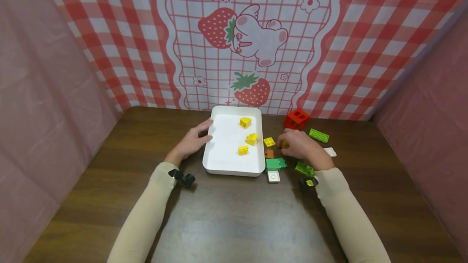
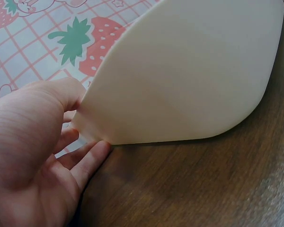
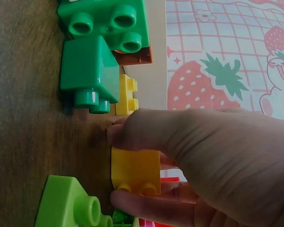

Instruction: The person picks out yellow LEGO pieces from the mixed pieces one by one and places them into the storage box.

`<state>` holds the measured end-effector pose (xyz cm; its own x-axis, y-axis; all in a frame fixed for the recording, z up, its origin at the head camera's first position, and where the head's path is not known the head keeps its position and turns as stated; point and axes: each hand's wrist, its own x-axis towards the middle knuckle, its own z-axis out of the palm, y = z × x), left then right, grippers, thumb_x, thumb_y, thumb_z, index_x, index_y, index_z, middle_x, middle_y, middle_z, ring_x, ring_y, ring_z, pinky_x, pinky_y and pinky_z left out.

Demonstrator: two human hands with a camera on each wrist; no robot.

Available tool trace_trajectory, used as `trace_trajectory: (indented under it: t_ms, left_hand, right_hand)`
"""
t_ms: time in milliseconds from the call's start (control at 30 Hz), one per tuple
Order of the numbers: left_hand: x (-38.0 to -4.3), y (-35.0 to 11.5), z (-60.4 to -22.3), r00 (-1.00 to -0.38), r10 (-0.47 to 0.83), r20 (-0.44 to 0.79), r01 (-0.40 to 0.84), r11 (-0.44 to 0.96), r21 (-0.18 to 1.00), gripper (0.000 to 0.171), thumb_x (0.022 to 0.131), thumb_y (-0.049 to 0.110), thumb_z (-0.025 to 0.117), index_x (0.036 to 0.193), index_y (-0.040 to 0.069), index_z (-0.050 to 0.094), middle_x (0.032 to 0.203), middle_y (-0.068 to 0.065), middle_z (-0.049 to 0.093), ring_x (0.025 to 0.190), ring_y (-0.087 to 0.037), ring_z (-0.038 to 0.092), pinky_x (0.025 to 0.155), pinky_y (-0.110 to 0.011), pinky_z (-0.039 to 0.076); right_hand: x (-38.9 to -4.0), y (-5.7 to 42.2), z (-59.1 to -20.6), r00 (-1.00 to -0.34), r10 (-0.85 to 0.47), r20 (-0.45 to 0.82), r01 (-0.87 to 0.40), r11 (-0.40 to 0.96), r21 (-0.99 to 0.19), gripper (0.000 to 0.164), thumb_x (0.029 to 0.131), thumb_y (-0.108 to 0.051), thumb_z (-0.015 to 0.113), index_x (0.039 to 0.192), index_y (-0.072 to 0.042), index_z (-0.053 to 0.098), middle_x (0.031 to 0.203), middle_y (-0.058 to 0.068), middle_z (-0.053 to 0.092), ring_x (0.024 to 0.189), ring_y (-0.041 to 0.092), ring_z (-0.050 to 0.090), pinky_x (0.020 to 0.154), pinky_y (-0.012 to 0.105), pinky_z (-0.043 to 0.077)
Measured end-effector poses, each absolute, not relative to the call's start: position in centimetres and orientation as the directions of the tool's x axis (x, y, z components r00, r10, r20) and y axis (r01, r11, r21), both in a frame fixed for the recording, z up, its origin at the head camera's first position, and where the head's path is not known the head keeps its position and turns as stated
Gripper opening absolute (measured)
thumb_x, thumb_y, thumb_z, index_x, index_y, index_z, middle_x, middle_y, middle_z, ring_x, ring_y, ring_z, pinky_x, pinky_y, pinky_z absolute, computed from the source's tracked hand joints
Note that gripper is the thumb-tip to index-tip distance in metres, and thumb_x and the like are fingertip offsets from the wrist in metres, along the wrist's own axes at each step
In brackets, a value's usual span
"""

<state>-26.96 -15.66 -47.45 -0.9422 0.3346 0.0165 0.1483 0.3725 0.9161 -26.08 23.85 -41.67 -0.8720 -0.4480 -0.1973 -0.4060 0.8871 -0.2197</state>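
Observation:
My left hand (image 1: pixel 192 139) holds the left side of a white tray (image 1: pixel 223 167). In the left wrist view the thumb meets the upper edge of the tray wall (image 2: pixel 189 85), and fingertips touch it low down. Two yellow sloped bricks (image 1: pixel 245 122) and a small yellow studded brick (image 1: pixel 243 150) lie in the tray. To the right of the tray, my right hand (image 1: pixel 299 144) grips a yellow brick (image 3: pixel 135 170) between thumb and fingers, close over the table. Beside it lies a flat yellow brick (image 1: pixel 269 142).
Along the tray's right side lie a brown brick (image 1: pixel 269 154), green bricks (image 1: pixel 275 164) and a white square brick (image 1: pixel 274 176). Light green bricks (image 1: pixel 319 135), another white brick (image 1: pixel 330 152) and a red open-sided block (image 1: pixel 297 119) surround the right hand. A patterned cloth (image 1: pixel 139 72) hangs behind the table.

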Motion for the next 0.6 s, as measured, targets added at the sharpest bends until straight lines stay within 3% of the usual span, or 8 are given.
trace_trajectory:
  t_ms: [267,600]
  left_hand:
    - [-26.99,-15.68,-47.52,-0.946,0.325,0.024,0.149,0.367,0.918,0.067,0.114,0.007,0.06,0.175,0.003,0.034,0.19,-0.014,0.021,0.178,-0.039,0.017,0.145,-0.06,0.019]
    - [-26.76,-15.7,-47.45,-0.945,0.327,0.01,0.139,0.373,0.917,0.068,0.114,0.009,0.06,0.176,0.005,0.033,0.191,-0.013,0.02,0.179,-0.039,0.016,0.145,-0.061,0.018]
  right_hand:
    - [-26.37,23.87,-41.78,-0.868,-0.461,-0.186,-0.42,0.88,-0.222,0.019,0.098,-0.002,0.079,0.115,-0.009,0.084,0.119,0.014,0.074,0.095,0.027,0.065,0.096,0.05,0.067]
    - [-26.36,23.76,-41.95,-0.862,-0.461,-0.212,-0.425,0.884,-0.196,0.014,0.098,-0.004,0.081,0.11,-0.01,0.083,0.116,0.012,0.075,0.094,0.026,0.065,0.097,0.049,0.067]
